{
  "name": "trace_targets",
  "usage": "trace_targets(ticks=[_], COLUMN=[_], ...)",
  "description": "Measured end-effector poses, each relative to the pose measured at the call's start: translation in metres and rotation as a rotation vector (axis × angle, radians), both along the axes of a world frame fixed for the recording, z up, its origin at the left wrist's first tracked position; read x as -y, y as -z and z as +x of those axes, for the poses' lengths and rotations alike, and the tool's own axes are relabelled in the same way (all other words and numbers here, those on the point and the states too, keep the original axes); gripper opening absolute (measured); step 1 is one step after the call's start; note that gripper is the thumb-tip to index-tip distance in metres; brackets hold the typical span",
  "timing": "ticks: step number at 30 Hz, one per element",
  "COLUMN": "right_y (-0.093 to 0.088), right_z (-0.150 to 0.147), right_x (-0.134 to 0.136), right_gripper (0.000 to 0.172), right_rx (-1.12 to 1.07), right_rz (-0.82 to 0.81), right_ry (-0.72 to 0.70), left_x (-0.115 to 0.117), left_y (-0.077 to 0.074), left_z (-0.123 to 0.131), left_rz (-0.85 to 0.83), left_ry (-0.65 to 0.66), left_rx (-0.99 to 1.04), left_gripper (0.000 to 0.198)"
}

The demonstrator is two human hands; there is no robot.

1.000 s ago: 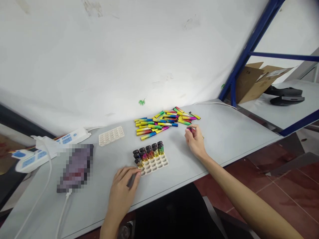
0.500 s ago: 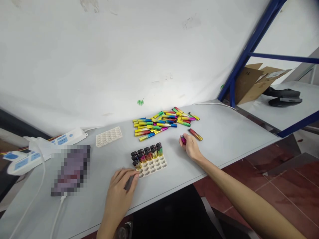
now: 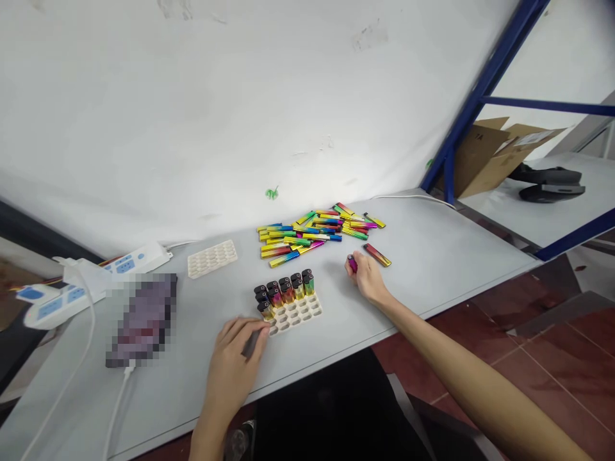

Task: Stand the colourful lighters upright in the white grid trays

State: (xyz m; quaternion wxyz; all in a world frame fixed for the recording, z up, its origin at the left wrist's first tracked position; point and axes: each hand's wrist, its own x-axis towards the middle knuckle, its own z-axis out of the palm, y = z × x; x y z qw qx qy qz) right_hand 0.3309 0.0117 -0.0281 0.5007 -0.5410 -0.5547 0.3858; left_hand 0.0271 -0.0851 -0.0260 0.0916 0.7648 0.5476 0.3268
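Between the fingers of my right hand (image 3: pixel 369 278) is a purple lighter (image 3: pixel 353 263), held just above the table to the right of the white tray. My left hand (image 3: pixel 236 349) rests at the near left corner of that tray (image 3: pixel 302 312), thumb and fingertips closed on its edge. Several lighters (image 3: pixel 287 291) with black tops stand upright in the tray's far rows and left side; the holes nearer me show bare. Behind the tray lies a loose pile of shiny multicoloured lighters (image 3: pixel 307 235). A single red and yellow lighter (image 3: pixel 377 255) lies just beyond my right hand.
A second white holed tray (image 3: pixel 212 258) lies at the back left. Left of it are a power strip (image 3: pixel 125 264), a blurred-out dark object (image 3: pixel 144 320) and a white cable (image 3: pixel 115 403). A blue metal frame (image 3: pixel 480 102) and a cardboard box (image 3: pixel 485 153) stand at the right.
The view has shifted slightly. Both hands stay nearly in place, the right still holding the purple lighter and the left at the tray's corner.
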Motion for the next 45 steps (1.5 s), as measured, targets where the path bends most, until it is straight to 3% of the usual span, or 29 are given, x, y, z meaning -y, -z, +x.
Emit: trace_targets(ticks=[7,16,22,25,32,38,45], right_y=[-0.004,-0.018,-0.053,-0.061,-0.039,-0.039,-0.037], right_z=[-0.003,-0.012,-0.044,-0.066,-0.100,-0.103,-0.103], right_x=[0.002,0.023,0.057,0.065,0.063,0.063,0.059], right_gripper=[0.056,0.027,0.025,0.025,0.019,0.029,0.020], right_rx=[-0.066,0.137,0.024,0.183,0.570,0.618,0.814], right_rz=[0.002,0.214,0.259,0.334,0.399,0.346,0.436], right_ry=[0.034,0.088,-0.054,-0.189,-0.380,-0.380,-0.276], left_x=[0.000,0.002,0.003,0.003,0.003,0.002,0.003], left_y=[0.000,-0.002,-0.002,-0.003,-0.005,-0.004,-0.003], left_z=[0.002,0.002,0.003,0.003,0.004,0.004,0.003], left_rz=[0.011,0.004,-0.017,-0.018,-0.014,-0.029,-0.018], left_ry=[0.004,0.008,-0.003,-0.007,-0.001,0.008,0.003], left_rx=[0.005,0.016,0.045,0.055,0.055,0.057,0.056], left_gripper=[0.013,0.014,0.014,0.014,0.013,0.014,0.015])
